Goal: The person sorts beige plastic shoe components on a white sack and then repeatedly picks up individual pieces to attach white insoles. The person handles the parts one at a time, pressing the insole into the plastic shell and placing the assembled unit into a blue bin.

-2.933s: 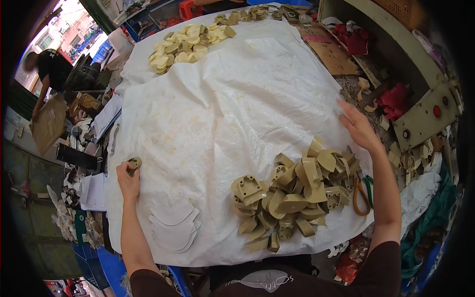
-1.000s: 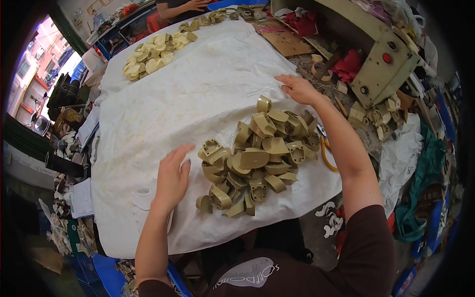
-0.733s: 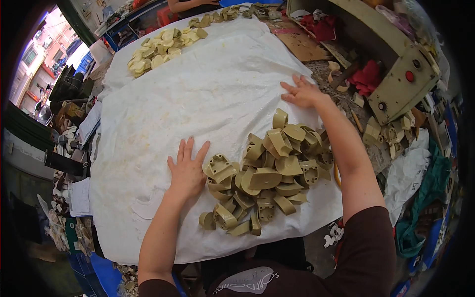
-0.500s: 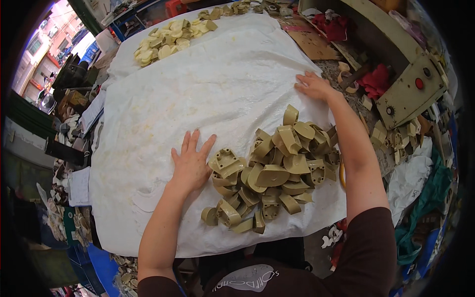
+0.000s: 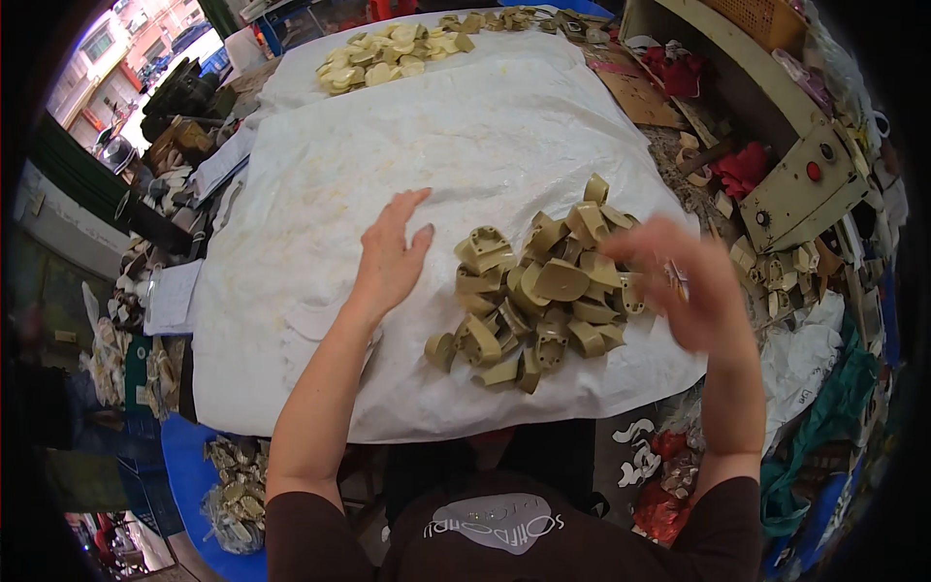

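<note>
A heap of olive-tan moulded plastic parts (image 5: 561, 281), curved and some with screw holes, lies on a white sheet (image 5: 310, 194) spread over the table. Left of the heap, my left hand (image 5: 393, 254) hovers with thumb and fingers apart and nothing in it. My right hand (image 5: 684, 281) is at the heap's right edge, smeared by motion. Its fingers are bent, and whether they hold anything does not show. Part of the heap's right side is hidden behind that hand.
Paler cream parts (image 5: 388, 56) are piled at the far end. A metal machine box with a red button (image 5: 813, 172) stands on the right. Papers (image 5: 175, 296) lie along the left edge. A blue tub (image 5: 189, 466) with bagged parts sits lower left.
My left hand has lifted off the sheet and its fingers have turned to the right. My right hand has left the sheet's far right side and come back toward me, beside the heap.
</note>
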### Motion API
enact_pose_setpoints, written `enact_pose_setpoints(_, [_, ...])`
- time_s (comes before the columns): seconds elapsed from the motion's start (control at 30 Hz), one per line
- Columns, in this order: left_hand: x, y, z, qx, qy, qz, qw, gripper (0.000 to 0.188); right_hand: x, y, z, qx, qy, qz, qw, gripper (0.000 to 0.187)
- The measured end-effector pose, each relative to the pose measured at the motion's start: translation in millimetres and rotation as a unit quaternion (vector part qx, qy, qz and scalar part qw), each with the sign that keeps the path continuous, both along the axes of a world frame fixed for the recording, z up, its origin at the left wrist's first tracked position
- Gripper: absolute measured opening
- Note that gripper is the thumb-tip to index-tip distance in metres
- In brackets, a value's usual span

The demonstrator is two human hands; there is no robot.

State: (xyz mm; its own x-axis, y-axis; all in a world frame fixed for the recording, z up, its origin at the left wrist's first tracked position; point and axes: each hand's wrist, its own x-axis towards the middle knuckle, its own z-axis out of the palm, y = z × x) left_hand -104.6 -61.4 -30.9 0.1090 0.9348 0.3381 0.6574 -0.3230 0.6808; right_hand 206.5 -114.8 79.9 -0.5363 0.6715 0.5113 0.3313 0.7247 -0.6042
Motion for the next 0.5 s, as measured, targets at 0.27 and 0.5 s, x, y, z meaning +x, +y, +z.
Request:
enact_pose_setpoints(0.27, [7, -107, 62, 0.022, -0.023, -0.12, 0.992, 0.042, -98, -134, 33, 0.153, 0.172, 0.332, 0.915, 0.033])
enact_pose_setpoints(0.5, [-27, -186, 88, -0.009, -0.122, -0.13, 0.984, 0.037, -126, -151, 48, 0.081, 0.175, 0.448, 0.873, 0.029])
